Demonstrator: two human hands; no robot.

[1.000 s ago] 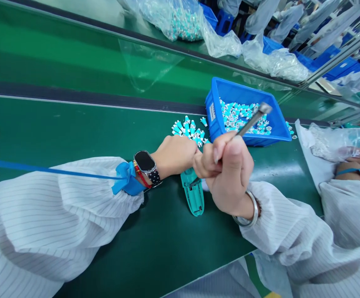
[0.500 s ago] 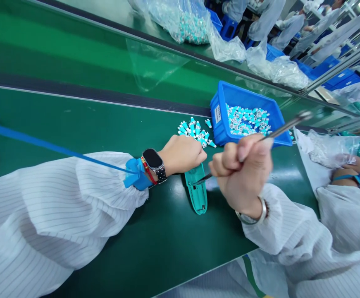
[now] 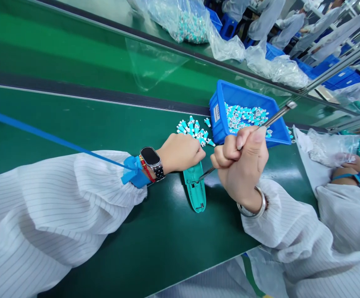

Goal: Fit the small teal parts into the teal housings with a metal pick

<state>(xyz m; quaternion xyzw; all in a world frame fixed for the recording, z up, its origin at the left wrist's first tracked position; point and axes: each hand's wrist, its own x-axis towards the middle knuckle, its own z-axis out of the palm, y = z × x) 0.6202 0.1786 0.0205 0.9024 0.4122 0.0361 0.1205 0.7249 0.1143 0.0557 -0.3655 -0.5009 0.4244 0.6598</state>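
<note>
My left hand (image 3: 181,154) is closed in a fist on the top end of a teal plastic housing (image 3: 195,192), which lies on the belt with its lower part showing. My right hand (image 3: 240,165) grips a slim metal screwdriver (image 3: 275,118). Its thin tip reaches the top of the housing, close to my left fist. A loose pile of small teal-and-white connectors (image 3: 194,131) lies just beyond my left hand. More of them fill a blue plastic crate (image 3: 218,118) beyond my right hand.
A green conveyor belt (image 3: 74,116) runs under my arms. A co-worker's hand (image 3: 350,163) rests at right on a clear plastic bag. Bags of teal parts, blue crates and several people in white smocks stand beyond the glass-like divider.
My right hand has moved away from my left, leaving a gap between them. The screwdriver now leans further right, its tip down at the housing. My left hand has barely moved.
</note>
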